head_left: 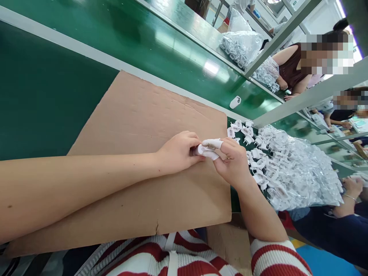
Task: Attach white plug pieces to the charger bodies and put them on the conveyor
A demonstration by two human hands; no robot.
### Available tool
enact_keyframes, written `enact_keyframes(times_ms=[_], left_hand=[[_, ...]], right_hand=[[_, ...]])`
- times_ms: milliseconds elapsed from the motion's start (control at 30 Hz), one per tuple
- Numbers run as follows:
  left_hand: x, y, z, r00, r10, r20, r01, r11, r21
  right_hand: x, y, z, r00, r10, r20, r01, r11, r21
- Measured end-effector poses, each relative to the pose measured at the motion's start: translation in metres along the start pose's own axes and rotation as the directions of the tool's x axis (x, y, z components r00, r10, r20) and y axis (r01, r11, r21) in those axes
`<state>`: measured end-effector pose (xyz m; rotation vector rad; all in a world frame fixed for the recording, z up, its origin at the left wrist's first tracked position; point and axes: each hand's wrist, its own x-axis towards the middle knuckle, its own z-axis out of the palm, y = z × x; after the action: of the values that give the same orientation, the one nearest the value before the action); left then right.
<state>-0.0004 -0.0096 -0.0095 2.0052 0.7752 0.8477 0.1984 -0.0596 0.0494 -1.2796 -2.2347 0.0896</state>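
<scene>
Over the brown cardboard sheet [138, 122], my two hands meet around a small white plastic piece [199, 150]. My left hand [181, 151] pinches one end of it, the fingers curled and mostly hiding it. My right hand [231, 157] grips the other end between thumb and forefinger, both wrapped in white finger covers. Just right of my right hand, loose white plug-like parts [258, 161] lie on the green surface, beside a large clear bag [304, 168] full of similar parts.
A white piece [235, 102] lies on the green conveyor [172, 50] beyond a pale rail. Metal posts [287, 32] slant across the upper right. Across the line, a person sits by bags of parts [241, 46]. Another person's hand [353, 187] is at the right edge.
</scene>
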Motion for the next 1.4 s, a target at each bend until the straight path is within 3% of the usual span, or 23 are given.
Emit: enact_keyframes(times_ms=[500, 633, 733, 867, 1067, 1300, 1400], left_hand=[[-0.003, 0.003, 0.005, 0.999, -0.004, -0.038, 0.007, 0.997, 0.074], [-0.007, 0.01, 0.011, 0.994, -0.023, -0.107, 0.043, 0.982, 0.185], [-0.007, 0.014, 0.013, 0.988, -0.12, -0.095, 0.128, 0.988, 0.085], [-0.005, 0.017, 0.013, 0.965, -0.255, -0.054, 0.245, 0.959, -0.144], [-0.005, 0.014, 0.014, 0.962, -0.238, -0.136, 0.237, 0.971, -0.024], [-0.005, 0.011, 0.016, 0.965, -0.197, -0.174, 0.199, 0.98, -0.009], [-0.006, 0.011, 0.017, 0.962, -0.201, -0.186, 0.203, 0.979, -0.009]], right_hand=[[-0.007, -0.008, 0.013, 0.995, 0.065, -0.071, -0.071, 0.993, -0.093], [-0.006, -0.008, 0.011, 0.98, 0.199, 0.017, -0.195, 0.971, -0.136], [-0.002, -0.006, 0.005, 0.953, 0.288, 0.09, -0.28, 0.956, -0.09], [0.002, -0.007, 0.0, 0.983, 0.171, 0.061, -0.16, 0.976, -0.15], [0.007, -0.009, -0.002, 0.983, 0.16, 0.088, -0.141, 0.971, -0.191], [0.005, -0.02, -0.002, 0.994, 0.089, 0.068, -0.064, 0.949, -0.31], [0.007, -0.017, -0.002, 0.993, 0.098, 0.065, -0.078, 0.962, -0.26]])
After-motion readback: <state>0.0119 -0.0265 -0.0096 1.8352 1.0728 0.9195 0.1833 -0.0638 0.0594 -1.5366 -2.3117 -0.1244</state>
